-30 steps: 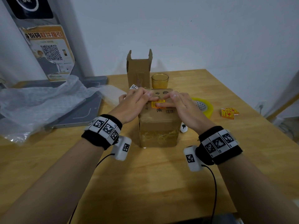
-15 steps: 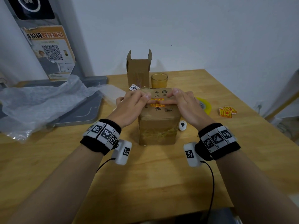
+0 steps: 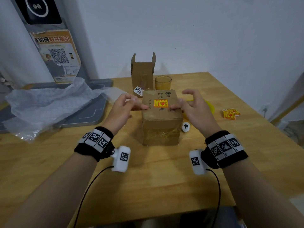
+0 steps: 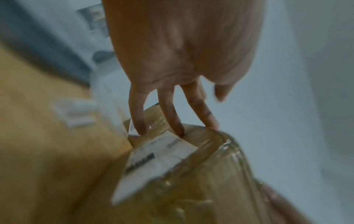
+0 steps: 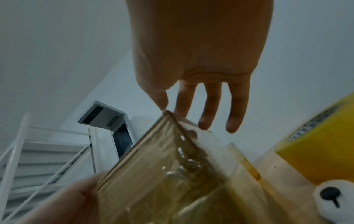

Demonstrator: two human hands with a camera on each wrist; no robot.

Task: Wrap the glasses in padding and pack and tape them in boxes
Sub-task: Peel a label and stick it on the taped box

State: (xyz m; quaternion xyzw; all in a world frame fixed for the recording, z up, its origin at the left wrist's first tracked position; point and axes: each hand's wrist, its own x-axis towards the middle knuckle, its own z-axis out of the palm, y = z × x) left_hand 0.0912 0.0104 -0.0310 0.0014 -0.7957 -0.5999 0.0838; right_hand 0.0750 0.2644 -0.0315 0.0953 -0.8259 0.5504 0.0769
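A closed, taped cardboard box (image 3: 162, 122) stands upright mid-table, with an orange fragile sticker (image 3: 160, 103) stuck on its top. My left hand (image 3: 139, 103) is at the box's upper left edge, its thumb tip touching the top. In the left wrist view its straight fingers (image 4: 138, 118) reach down to the box (image 4: 191, 181). My right hand (image 3: 181, 99) hovers at the upper right edge with fingers spread and raised, thumb by the box top. Neither hand holds anything. An amber glass (image 3: 162, 82) stands unwrapped behind the box.
A tall open box (image 3: 142, 74) stands at the back beside the glass. Clear padding (image 3: 49, 102) lies on a grey tray (image 3: 85, 116) at the left. A yellow tape roll (image 3: 209, 106), a small white device (image 3: 185, 127) and a sticker stack (image 3: 230, 114) lie at the right.
Both hands pressed the sticker on the box top before. They have now lifted and drawn apart to the box's sides, which leaves the sticker uncovered.
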